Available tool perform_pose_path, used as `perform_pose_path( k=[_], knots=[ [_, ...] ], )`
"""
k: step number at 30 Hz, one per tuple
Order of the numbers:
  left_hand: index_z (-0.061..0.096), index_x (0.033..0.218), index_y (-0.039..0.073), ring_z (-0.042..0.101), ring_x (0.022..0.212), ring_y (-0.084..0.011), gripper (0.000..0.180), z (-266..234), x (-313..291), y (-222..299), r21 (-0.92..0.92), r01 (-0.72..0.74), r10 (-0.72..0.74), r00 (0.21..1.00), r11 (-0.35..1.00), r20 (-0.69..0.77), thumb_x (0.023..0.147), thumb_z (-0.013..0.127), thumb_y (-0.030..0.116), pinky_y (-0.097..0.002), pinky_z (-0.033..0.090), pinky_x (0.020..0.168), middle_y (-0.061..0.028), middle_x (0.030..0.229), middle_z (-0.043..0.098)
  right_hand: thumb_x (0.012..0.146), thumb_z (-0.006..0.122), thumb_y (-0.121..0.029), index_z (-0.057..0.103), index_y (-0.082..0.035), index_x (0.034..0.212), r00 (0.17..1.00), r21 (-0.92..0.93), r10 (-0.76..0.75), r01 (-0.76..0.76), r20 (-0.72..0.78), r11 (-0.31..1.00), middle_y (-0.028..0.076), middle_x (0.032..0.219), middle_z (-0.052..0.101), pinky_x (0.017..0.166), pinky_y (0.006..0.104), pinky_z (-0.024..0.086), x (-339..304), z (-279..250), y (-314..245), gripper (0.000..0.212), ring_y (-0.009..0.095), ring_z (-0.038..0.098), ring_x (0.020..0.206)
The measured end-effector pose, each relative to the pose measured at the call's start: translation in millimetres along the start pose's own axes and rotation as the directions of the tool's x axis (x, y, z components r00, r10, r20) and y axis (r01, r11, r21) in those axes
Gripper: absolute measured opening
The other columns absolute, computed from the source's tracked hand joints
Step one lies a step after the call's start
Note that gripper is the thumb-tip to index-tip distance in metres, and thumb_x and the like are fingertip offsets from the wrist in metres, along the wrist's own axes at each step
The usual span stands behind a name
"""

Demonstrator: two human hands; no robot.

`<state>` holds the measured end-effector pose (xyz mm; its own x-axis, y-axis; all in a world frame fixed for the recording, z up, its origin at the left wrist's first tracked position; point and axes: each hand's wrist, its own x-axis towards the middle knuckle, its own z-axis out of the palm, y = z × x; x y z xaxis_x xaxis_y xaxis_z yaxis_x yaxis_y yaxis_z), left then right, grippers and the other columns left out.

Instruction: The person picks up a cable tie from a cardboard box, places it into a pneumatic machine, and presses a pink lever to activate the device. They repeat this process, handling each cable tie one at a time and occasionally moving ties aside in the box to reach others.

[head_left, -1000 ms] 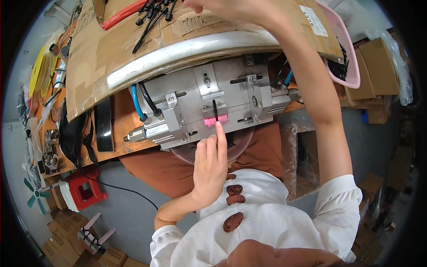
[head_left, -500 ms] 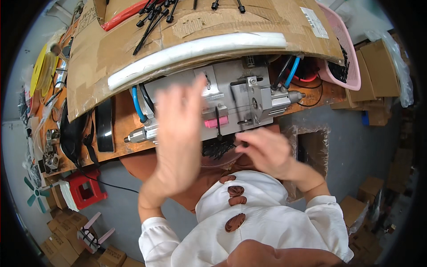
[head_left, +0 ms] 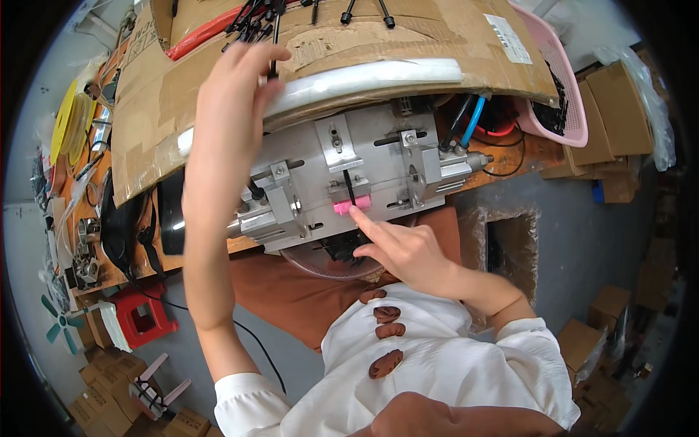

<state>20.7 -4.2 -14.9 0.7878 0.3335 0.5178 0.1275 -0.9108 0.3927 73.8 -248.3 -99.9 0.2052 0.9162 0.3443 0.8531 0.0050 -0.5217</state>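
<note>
My left hand (head_left: 229, 120) is raised over the cardboard, its fingers and thumb apart. A thin black rod with a knobbed end (head_left: 274, 45) shows between them; I cannot tell whether they touch it. My right hand (head_left: 411, 255) reaches to the front of the metal fixture, index finger stretched out and thumb apart. That fingertip rests at the near end of a short black rod (head_left: 349, 186), which lies across a pink block (head_left: 342, 207) at the middle of the metal plate (head_left: 313, 164). Below the plate, a clear bowl (head_left: 306, 268) holds black pieces, partly hidden.
Black knobbed rods (head_left: 251, 28) lie on the cardboard (head_left: 422, 44), behind a white foam strip (head_left: 378, 71). Metal clamp blocks (head_left: 429, 167) flank the plate, with a blue hose (head_left: 473, 120) at right. A pink basket (head_left: 575, 95) stands far right. A red stool (head_left: 142, 313) is lower left.
My left hand has moved up and left from above the plate to the cardboard. My right hand has shifted left, its index finger now extended at the rod on the pink block.
</note>
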Motion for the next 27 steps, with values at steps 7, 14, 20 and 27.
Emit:
perform_pose_path(
  k=[7,14,20,27],
  knots=[
    [0.035,0.142,-0.003,0.049,0.086,-0.0249,0.084,30.4,-132.3,94.0,0.031,0.148,-0.15,0.985,0.989,0.082,0.065,0.065,-0.017,-0.0348,0.045,0.077,-0.0119,0.094,0.05,0.084,0.058,-0.005,0.06,0.001,0.104,0.983,-0.694,-0.173,0.08,-0.065,0.715,0.013,0.093,0.068,0.054,0.0303,0.049,180.2,-82.1,71.6,0.02,0.022,0.065,0.071],
    [0.033,0.14,-0.009,0.049,0.084,-0.0247,0.072,77.6,-156.7,106.1,0.176,0.171,-0.209,0.951,0.969,0.226,0.072,0.059,-0.008,-0.0332,0.045,0.076,-0.0118,0.098,0.049,0.08,0.059,-0.005,0.066,-0.006,0.092,0.824,-0.689,-0.496,0.192,-0.273,0.698,0.011,0.09,0.06,0.078,0.0398,0.05,278.3,-116.3,85.9,0.014,0.029,0.06,0.095],
    [0.033,0.139,-0.009,0.048,0.085,-0.0239,0.07,75.7,-153.3,105.6,0.211,0.161,-0.213,0.945,0.964,0.249,0.074,0.059,-0.006,-0.0326,0.045,0.077,-0.0113,0.096,0.047,0.084,0.06,-0.013,0.067,-0.006,0.097,0.775,-0.635,-0.51,0.188,-0.372,0.749,0.01,0.09,0.061,0.08,0.0385,0.048,255.0,-139.3,84.1,0.016,0.029,0.059,0.093],
    [0.052,0.124,-0.002,0.051,0.089,-0.0279,0.045,17.2,-76.2,71.2,0.121,0.028,-0.042,0.992,0.992,0.12,0.079,0.059,-0.001,-0.0382,0.045,0.081,-0.0127,0.092,0.05,0.079,0.057,0.001,0.066,-0.007,0.102,0.915,-0.591,-0.402,0.308,-0.03,0.745,0.011,0.097,0.059,0.086,0.0374,0.047,267.9,-123.7,112.1,0.027,0.028,0.056,0.099]
  ],
)
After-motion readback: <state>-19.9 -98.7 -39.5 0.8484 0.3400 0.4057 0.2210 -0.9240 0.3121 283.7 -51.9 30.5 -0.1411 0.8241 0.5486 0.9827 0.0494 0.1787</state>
